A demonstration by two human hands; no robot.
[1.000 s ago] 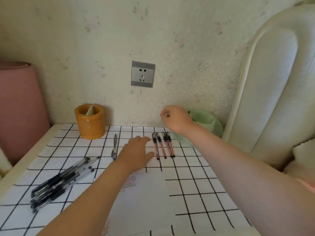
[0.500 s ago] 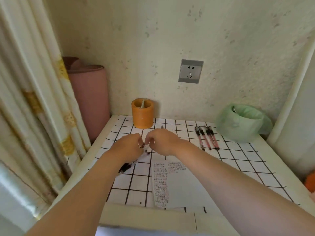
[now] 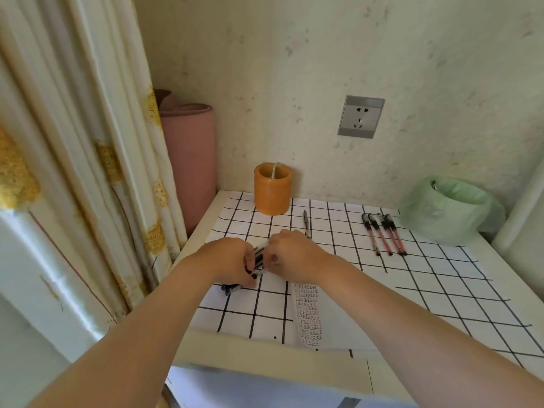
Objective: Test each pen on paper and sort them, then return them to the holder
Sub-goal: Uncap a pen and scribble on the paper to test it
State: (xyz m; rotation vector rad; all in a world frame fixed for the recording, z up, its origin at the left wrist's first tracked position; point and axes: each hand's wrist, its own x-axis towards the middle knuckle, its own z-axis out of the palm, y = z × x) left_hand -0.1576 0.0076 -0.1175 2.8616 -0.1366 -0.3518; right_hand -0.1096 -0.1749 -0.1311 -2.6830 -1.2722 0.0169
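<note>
My left hand [image 3: 228, 262] and my right hand [image 3: 294, 253] meet over a bundle of black pens [image 3: 258, 257] on the left of the checked table cover, fingers of both curled round it. The pens' lower ends [image 3: 231, 288] stick out under the left hand. An orange holder [image 3: 272, 188] stands at the back by the wall with one thin item in it. A single dark pen [image 3: 306, 223] lies just behind my right hand. Several red pens [image 3: 384, 234] lie side by side at the back right. The test paper [image 3: 309, 312] with rows of scribbles lies under my right forearm.
A green bag-lined bin [image 3: 450, 209] sits in the back right corner. A rolled pink mat [image 3: 190, 154] and a curtain [image 3: 88, 142] stand left of the table. The table's front edge [image 3: 265, 363] is near me. A wall socket [image 3: 361, 116] is above.
My right hand came from the back right near the bin over to the left and joined my left hand on the black pens. The bundle is now gathered between both hands. The view swung left.
</note>
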